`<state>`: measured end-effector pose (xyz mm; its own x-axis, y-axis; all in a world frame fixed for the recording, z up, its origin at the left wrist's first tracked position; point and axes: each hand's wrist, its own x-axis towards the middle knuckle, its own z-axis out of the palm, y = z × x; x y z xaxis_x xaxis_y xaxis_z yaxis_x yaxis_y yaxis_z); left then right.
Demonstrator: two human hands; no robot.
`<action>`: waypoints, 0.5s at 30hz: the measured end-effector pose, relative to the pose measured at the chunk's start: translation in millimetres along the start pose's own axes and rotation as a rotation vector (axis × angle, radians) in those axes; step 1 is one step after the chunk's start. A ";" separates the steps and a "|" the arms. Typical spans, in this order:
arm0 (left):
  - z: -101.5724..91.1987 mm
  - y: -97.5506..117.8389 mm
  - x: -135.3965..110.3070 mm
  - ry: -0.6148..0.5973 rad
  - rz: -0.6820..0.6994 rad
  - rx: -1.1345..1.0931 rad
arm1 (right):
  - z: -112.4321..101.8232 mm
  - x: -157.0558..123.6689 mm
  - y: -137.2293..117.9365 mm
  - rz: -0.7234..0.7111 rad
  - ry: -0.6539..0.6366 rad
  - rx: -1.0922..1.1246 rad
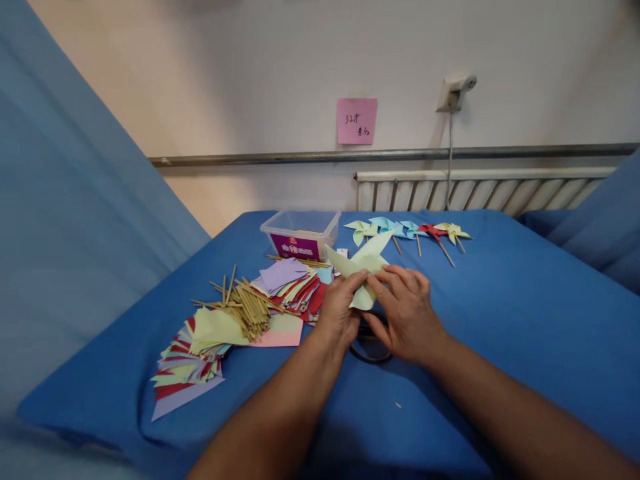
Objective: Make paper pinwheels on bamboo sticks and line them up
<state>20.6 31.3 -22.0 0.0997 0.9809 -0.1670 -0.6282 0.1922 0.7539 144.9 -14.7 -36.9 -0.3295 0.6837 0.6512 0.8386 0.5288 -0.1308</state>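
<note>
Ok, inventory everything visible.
folded paper: 1, green, centre
pinwheels: 5, green, blue, red, yellow, back right
box: 1, clear, back
sticks: many, tan, left
paper pieces: many, mixed, left
looped object: 1, black, centre
scrap: 1, white, front
cloth: 1, blue, underneath
curtains: 2, blue, sides
wall: 1, pale, behind
note: 1, pink, wall
pipe: 1, grey, wall
socket: 1, white, wall
cable: 1, grey, wall
radiator: 1, white, right
left hand: 1, on folded paper
right hand: 1, likewise

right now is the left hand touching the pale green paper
Touching. The head view shows it: the left hand has its thumb resting over the pale green paper.
</note>
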 end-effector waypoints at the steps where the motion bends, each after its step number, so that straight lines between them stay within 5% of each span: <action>1: -1.1 0.1 1.0 0.003 -0.009 0.003 | -0.6 -0.3 -0.1 -0.006 -0.010 0.002; 6: -5.4 -3.9 3.6 0.012 -0.061 0.026 | -3.9 -2.5 3.1 -0.066 0.008 0.089; 12: -6.0 -6.9 4.4 0.006 -0.025 0.112 | -9.4 -5.6 21.3 0.015 0.411 0.223; 15: -7.0 -6.9 8.5 0.048 0.048 0.182 | -11.0 -8.0 19.9 0.065 0.506 0.249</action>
<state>20.4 38.1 -33.1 0.0335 0.9875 -0.1543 -0.4812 0.1512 0.8635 169.0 -15.2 -36.6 0.0202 0.4252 0.9049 0.7022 0.6383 -0.3156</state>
